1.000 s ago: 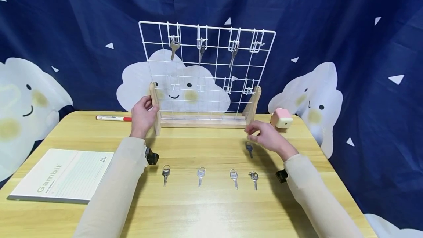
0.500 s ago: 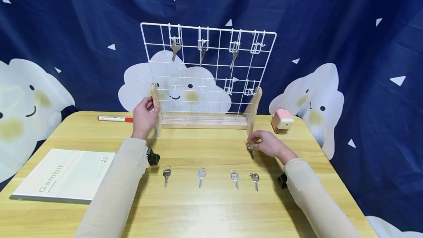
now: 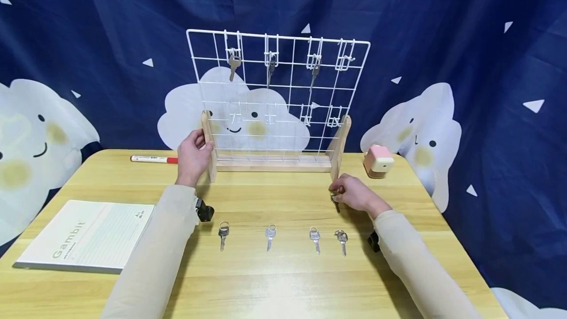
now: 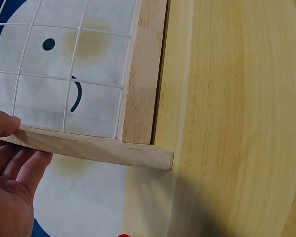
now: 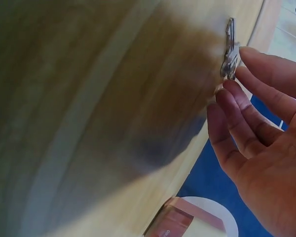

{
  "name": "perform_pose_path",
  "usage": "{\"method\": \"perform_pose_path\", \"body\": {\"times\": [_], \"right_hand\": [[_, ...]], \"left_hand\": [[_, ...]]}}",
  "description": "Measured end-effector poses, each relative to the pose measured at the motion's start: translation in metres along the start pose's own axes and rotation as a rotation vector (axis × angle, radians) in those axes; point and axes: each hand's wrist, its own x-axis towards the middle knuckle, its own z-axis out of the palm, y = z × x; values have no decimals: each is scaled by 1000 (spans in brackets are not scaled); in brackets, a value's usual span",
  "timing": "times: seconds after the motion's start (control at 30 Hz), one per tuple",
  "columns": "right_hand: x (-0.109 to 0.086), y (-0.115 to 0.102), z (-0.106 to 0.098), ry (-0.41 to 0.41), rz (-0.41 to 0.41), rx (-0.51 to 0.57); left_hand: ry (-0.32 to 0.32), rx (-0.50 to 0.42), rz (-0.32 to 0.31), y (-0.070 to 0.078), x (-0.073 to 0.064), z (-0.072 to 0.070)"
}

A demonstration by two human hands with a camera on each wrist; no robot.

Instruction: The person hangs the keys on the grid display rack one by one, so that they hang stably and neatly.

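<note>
My left hand (image 3: 193,158) grips the left wooden upright (image 4: 103,152) of a white wire grid rack (image 3: 291,85), thumb on one side and fingers on the other. Near the rack's right foot, my right hand (image 3: 356,193) pinches a key (image 5: 230,49) at its ring end, between thumb and fingertips. The fingers partly cover that key, whose blade points toward the front of the table. Three keys hang from the upper hooks: a brassy key (image 3: 234,67), a dark key (image 3: 271,68) and another key (image 3: 315,72). The upper right hook (image 3: 344,60) holds no key.
Several keys lie in a row across the table (image 3: 248,284): a dark-headed key (image 3: 223,233), two silver keys and a ringed key (image 3: 341,241). A notebook (image 3: 84,235) lies left, a marker (image 3: 152,159) behind it. A pink-and-cream box-like object (image 3: 378,161) stands back right.
My right hand has lowered from above the key and closed its fingertips on the ring end. My left hand has stayed on the upright.
</note>
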Motion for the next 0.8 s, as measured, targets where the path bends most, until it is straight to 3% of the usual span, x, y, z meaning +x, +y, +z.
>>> {"method": "perform_pose_path", "body": {"times": [0.4, 0.8], "right_hand": [[2, -2, 1, -16, 49, 6], [-7, -2, -3, 50, 19, 37]], "left_hand": [[5, -12, 9, 0, -1, 0], [4, -10, 16, -1, -1, 0]]}}
